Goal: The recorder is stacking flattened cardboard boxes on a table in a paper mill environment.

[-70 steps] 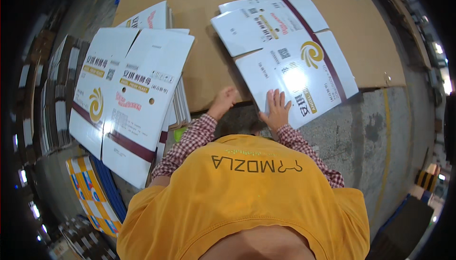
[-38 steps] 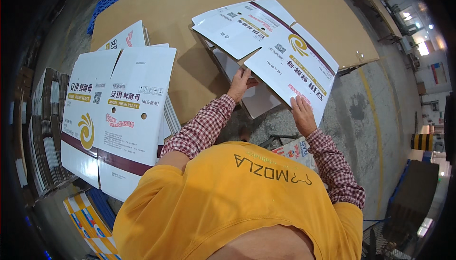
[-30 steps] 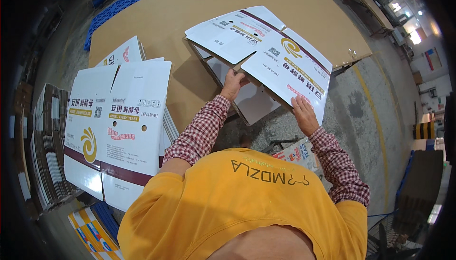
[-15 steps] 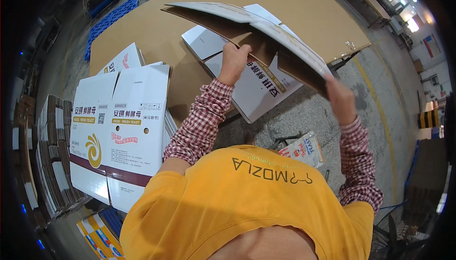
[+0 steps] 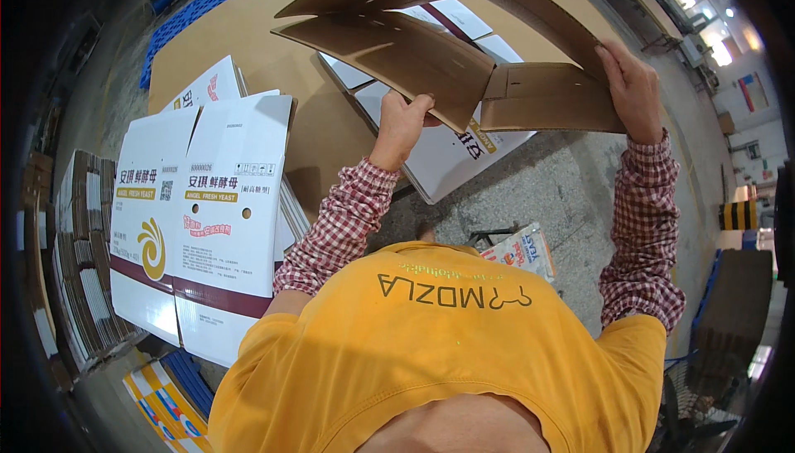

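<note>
Between my hands a cardboard carton (image 5: pixel 414 60) is spread into a four-sided shape, its brown inside facing me and its flaps standing out. My left hand (image 5: pixel 399 128) pinches the near edge, thumb on top. At the right corner my right hand (image 5: pixel 634 95) is wrapped round the board. Below the carton lies a flattened white printed carton (image 5: pixel 422 163) on the brown tabletop (image 5: pixel 199 68), partly hidden. To the left of my left arm leans a stack of flattened white cartons (image 5: pixel 232 134) with dark red bands and a yellow swirl.
More bundled cardboard (image 5: pixel 87 246) is stacked at the far left. A blue plastic pallet (image 5: pixel 186 26) is beyond the table's left side. A printed bag (image 5: pixel 526 253) sits low near my body. A black-and-yellow striped barrier (image 5: pixel 737 215) stands at the right.
The carton has gone from nearly flat to opened out, its inside now showing. My right hand has moved up and to the right with its corner; my left hand has stayed nearly in place.
</note>
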A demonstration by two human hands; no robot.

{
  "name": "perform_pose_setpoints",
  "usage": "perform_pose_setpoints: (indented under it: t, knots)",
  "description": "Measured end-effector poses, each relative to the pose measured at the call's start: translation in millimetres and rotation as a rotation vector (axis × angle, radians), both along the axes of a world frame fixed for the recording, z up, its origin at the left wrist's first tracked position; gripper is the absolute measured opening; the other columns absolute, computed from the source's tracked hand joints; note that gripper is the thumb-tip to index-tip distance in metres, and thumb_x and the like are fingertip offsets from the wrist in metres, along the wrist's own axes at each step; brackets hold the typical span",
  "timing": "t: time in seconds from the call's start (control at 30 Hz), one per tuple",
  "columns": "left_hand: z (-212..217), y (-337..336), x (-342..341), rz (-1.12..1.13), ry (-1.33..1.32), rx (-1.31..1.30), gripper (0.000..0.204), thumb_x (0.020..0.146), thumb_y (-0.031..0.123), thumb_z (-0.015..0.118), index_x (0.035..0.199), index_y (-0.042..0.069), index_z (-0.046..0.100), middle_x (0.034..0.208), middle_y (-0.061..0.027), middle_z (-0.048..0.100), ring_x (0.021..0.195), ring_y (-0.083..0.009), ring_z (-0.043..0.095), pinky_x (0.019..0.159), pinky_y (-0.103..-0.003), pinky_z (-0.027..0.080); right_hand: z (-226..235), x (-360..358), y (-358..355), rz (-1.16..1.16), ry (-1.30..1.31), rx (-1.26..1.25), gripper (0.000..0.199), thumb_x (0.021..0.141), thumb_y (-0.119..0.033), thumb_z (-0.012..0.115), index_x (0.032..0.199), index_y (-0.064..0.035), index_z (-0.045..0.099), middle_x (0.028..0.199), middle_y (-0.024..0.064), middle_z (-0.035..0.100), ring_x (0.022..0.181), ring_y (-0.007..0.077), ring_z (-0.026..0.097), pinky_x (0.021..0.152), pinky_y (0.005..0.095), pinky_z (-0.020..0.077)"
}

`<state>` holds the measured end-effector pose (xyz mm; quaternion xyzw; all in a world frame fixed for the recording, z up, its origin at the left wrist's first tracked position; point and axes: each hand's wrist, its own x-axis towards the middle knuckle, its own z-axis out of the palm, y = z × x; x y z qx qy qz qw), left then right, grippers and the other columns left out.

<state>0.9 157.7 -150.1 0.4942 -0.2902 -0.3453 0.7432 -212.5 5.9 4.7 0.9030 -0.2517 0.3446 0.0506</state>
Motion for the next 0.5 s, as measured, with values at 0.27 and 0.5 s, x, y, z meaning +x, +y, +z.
perform_pose_setpoints:
  t: [0.27,0.5]
  knots:
    - [-9,3,8,-0.038,0.066,-0.04,0.018,0.075,0.002,0.048,0.086,-0.01,0.052,0.082,-0.0124,0.057,0.068,-0.0188,0.059,0.057,-0.029,0.053,5,14,8,0.058,0.017,-0.043,0.021,0.083,-0.02,0.049,0.094,-0.0037,0.057,0.078,0.0187,0.057,0.073,0.0345,0.055,0.061,0.0379,0.0421]
    - [14,-12,60,0.014,0.201,-0.146,0.017,0.073,0.001,0.048,0.087,-0.008,0.054,0.08,-0.0116,0.059,0.067,-0.0199,0.06,0.054,-0.029,0.053,-1,-12,-5,0.365,0.219,0.876,0.029,0.082,-0.011,0.05,0.109,0.0009,0.051,0.094,0.0094,0.06,0.089,0.0147,0.054,0.077,0.0256,0.0399]
